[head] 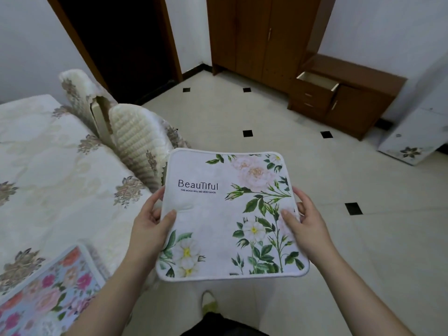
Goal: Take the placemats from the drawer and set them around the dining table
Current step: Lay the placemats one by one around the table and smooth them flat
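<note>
Currently the person is holding a white placemat [228, 214] flat in the air beside the table [48, 166]. Left hand [151, 223] is pinching its left edge, thumb on top; right hand [304, 224] is pinching the right edge likewise. A pink placemat [48, 287] is lying on the table's near corner. Across the room, a drawer [317, 81] is standing open in the cabinet [351, 103].

Two cushioned chairs [135, 139] beside table; brown wardrobe [257, 37] in corner; tiled floor [266, 112]
</note>
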`<move>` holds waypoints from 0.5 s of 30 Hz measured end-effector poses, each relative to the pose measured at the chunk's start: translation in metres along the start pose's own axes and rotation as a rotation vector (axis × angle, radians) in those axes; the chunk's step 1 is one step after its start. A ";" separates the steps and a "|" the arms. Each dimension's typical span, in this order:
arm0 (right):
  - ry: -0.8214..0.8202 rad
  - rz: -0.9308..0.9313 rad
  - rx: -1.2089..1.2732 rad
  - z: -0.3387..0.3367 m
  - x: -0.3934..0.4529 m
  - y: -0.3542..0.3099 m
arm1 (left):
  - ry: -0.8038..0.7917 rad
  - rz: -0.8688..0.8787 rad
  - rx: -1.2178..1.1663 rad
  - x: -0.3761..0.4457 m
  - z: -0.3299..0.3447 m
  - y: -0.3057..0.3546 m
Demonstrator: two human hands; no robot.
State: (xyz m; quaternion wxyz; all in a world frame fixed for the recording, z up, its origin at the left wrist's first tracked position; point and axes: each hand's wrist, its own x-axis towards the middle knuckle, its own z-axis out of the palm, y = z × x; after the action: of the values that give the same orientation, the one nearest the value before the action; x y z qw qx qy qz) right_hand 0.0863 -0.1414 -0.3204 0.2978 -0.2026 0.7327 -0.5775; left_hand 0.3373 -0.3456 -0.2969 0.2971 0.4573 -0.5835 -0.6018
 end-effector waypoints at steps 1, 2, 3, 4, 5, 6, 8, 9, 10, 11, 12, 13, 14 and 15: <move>0.000 -0.004 -0.004 0.000 0.009 -0.001 | 0.007 0.000 0.008 0.009 0.004 0.001; 0.000 -0.006 -0.008 0.001 0.018 -0.003 | 0.013 0.000 0.011 0.019 0.007 0.000; 0.000 -0.006 -0.012 0.002 0.028 -0.005 | 0.019 -0.004 0.002 0.030 0.010 0.000; 0.000 -0.007 -0.017 0.003 0.039 -0.007 | 0.022 -0.010 -0.016 0.041 0.013 0.000; 0.002 -0.010 -0.025 0.005 0.050 -0.009 | 0.016 -0.014 -0.036 0.053 0.015 0.000; 0.004 -0.013 -0.035 0.006 0.061 -0.011 | 0.004 -0.017 -0.057 0.065 0.019 0.002; 0.004 -0.017 -0.066 0.010 0.086 -0.016 | -0.017 -0.020 -0.093 0.089 0.026 0.007; 0.006 -0.016 -0.083 0.012 0.098 -0.018 | -0.022 -0.023 -0.103 0.102 0.030 0.010; 0.011 -0.019 -0.097 0.013 0.111 -0.022 | -0.026 -0.026 -0.115 0.116 0.033 0.013; 0.016 -0.028 -0.109 0.015 0.123 -0.025 | -0.029 -0.027 -0.125 0.129 0.037 0.016; 0.018 -0.035 -0.117 0.016 0.135 -0.030 | -0.040 -0.027 -0.129 0.142 0.039 0.019; 0.021 -0.035 -0.118 0.018 0.146 -0.034 | -0.058 -0.029 -0.128 0.155 0.042 0.021; 0.027 -0.032 -0.113 0.019 0.157 -0.038 | -0.078 -0.028 -0.127 0.168 0.045 0.025; 0.034 -0.028 -0.106 0.020 0.167 -0.041 | -0.090 -0.026 -0.127 0.180 0.048 0.029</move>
State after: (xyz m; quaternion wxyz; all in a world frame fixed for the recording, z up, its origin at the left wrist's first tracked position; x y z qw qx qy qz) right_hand -0.0255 -0.2733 -0.3172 0.2662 -0.2185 0.7641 -0.5455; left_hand 0.2164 -0.4900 -0.3099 0.2908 0.4176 -0.5509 -0.6615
